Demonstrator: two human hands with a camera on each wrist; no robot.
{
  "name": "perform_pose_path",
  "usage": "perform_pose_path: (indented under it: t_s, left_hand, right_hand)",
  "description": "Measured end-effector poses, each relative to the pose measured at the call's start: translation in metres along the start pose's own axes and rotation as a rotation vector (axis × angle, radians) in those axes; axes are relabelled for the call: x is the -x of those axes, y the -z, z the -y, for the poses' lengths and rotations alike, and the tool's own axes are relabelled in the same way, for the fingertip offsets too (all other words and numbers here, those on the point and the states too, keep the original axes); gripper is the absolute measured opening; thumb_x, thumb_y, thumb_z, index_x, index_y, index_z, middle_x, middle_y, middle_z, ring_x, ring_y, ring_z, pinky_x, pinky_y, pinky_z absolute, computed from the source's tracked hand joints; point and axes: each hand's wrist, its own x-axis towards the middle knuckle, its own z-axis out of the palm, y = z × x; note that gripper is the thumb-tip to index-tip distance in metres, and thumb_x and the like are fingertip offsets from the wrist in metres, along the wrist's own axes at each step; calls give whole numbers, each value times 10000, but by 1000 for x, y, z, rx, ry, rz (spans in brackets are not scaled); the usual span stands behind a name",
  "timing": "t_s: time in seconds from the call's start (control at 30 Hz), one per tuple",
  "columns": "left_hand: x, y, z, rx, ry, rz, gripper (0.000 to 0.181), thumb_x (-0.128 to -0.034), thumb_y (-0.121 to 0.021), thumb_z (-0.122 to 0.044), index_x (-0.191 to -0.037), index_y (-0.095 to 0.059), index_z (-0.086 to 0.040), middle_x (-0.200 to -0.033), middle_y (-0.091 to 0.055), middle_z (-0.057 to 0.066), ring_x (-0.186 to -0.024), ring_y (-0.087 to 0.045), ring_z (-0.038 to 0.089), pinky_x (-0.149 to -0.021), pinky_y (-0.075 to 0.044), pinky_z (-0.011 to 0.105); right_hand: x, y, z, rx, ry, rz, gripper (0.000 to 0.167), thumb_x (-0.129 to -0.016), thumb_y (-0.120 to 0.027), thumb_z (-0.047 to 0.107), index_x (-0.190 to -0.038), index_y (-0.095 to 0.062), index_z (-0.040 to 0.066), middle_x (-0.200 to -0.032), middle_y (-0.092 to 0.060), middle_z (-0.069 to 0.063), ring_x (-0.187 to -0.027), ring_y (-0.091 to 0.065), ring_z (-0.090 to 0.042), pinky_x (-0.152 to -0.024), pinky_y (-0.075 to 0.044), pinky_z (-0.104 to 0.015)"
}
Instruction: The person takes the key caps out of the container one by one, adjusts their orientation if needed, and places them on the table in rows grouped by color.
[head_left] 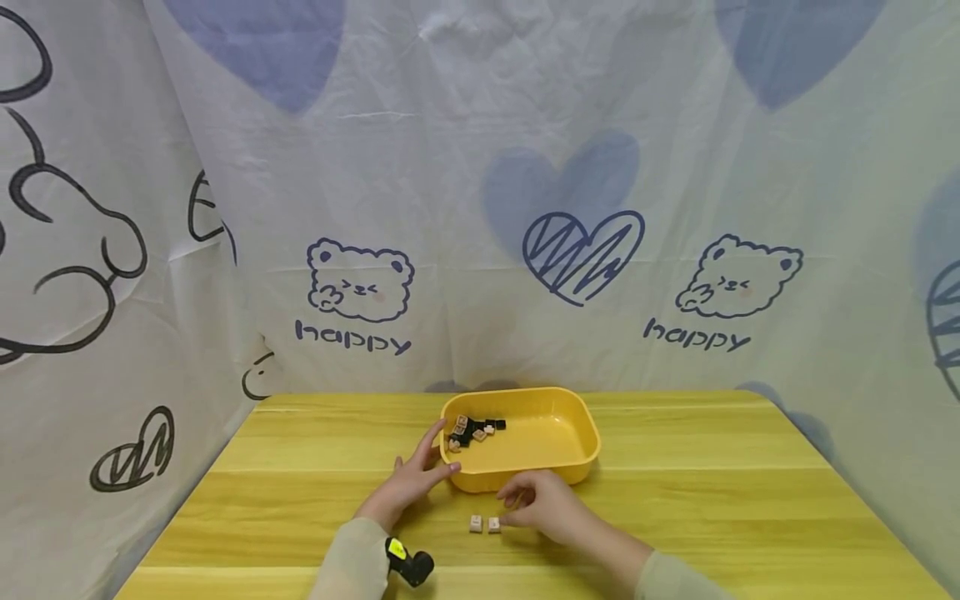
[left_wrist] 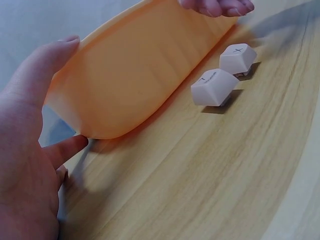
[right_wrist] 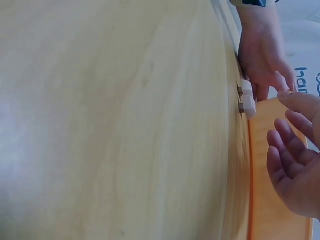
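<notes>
Two pale keycaps stand side by side on the table before the tray: a left keycap (head_left: 476,523), its top mark hard to read, and a right keycap (head_left: 493,525), marked like an X in the left wrist view. My left hand (head_left: 408,485) holds the left end of the yellow plastic tray (head_left: 517,481), thumb at the rim and fingers spread around the corner. Just right of the keycaps is my right hand (head_left: 546,506), fingers loosely bent, thumb tip close to the right keycap. Between its fingers I see nothing; the left wrist view has them apart from both keycaps.
Inside the tray's left end lie several pale keycaps (head_left: 480,435) and small black pieces (head_left: 467,433). A black device with a yellow label (head_left: 408,562) is on the left wrist. Behind the wooden table (head_left: 712,475) hangs a printed cloth (head_left: 465,250).
</notes>
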Motion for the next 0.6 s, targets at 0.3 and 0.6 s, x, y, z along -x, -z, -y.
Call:
perform_pose_path:
  t_s: [0.3, 0.6]
  left_hand:
    - [0, -1, 2, -13, -2, -7, 802, -920, -681, -341, -1563, -206, -275, -1467, -394, 276, -1385, -280, 468, -1089, 165, 634]
    - [1, -1, 0, -30, -4, -8, 807, -922, -674, -359, -1566, -198, -254, -1469, -394, 268, -1389, -247, 489, -1092, 150, 640]
  right_hand:
    - [-1, 8, 8, 24, 64, -5, 244, -771, -818, 75, -993, -727, 29, -888, -677, -41, -752, -586, -133, -640, -510, -240]
    - [-16, 19, 20, 25, 104, -50, 210, -811, -781, 55, -1014, -732, 33, -841, -684, 12, -736, -592, -148, -630, -514, -247]
